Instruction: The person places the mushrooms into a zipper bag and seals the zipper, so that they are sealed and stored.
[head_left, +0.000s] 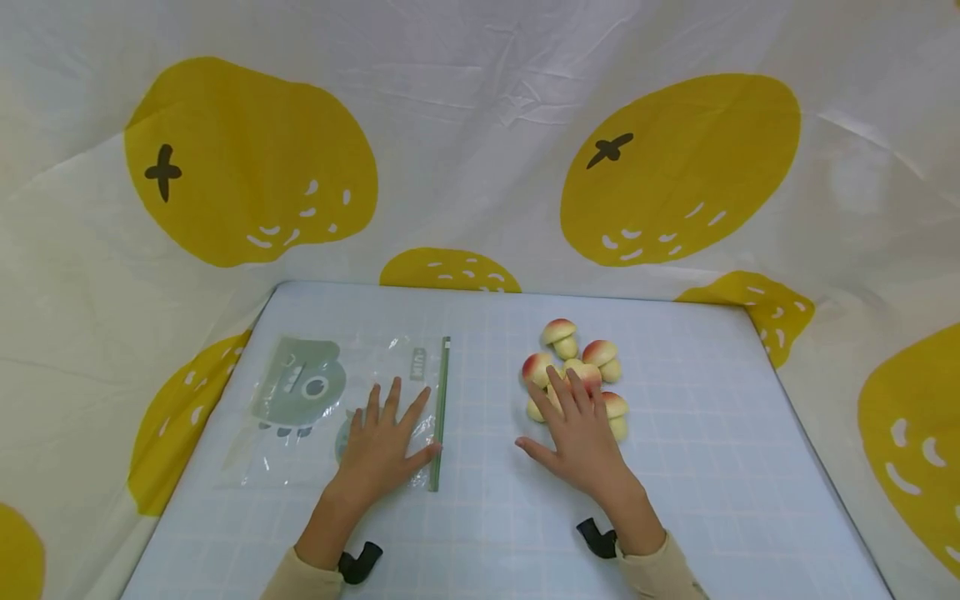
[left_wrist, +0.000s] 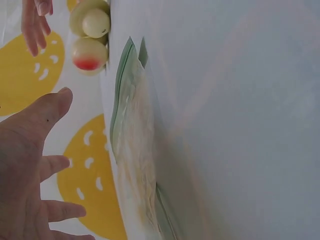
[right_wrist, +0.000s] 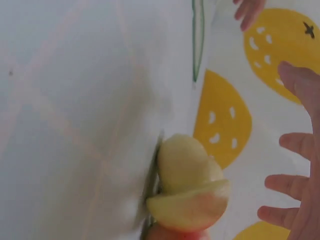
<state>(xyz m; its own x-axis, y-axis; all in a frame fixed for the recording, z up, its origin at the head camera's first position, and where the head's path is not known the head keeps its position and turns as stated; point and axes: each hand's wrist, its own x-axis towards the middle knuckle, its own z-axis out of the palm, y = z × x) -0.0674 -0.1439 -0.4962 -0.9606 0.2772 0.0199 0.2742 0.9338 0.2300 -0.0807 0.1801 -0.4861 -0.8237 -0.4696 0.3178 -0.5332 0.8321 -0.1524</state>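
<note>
White cloth (head_left: 465,167) printed with big yellow fruit-like shapes hangs behind and at both sides of a pale blue table (head_left: 712,467) with a faint grid. On the left half of the table, towards the far left corner, a clear plastic bag (head_left: 300,392) lies flat-looking from above, with a grey-green cartoon creature on it; the left wrist view shows it slightly puffed and creased. Its green closure strip (head_left: 442,417) runs down the bag's right side, roughly towards the near edge.

Over the right part of the bag is the left hand (head_left: 386,442), raised above it, its grip spread with the fingers well apart. A beige sleeve (head_left: 303,577) covers that forearm, and a black curved piece (head_left: 360,563) sticks out beside the wrist.

Right of the table's middle, nearer the far edge than the near one, sits a cluster of cream toy mushrooms (head_left: 602,354) with red-tinted caps, several touching or overlapping. Above the cluster's near side is the right hand (head_left: 585,442), clear of the mushrooms, its grip likewise spread, fingers apart, covering some of them from the head view.
</note>
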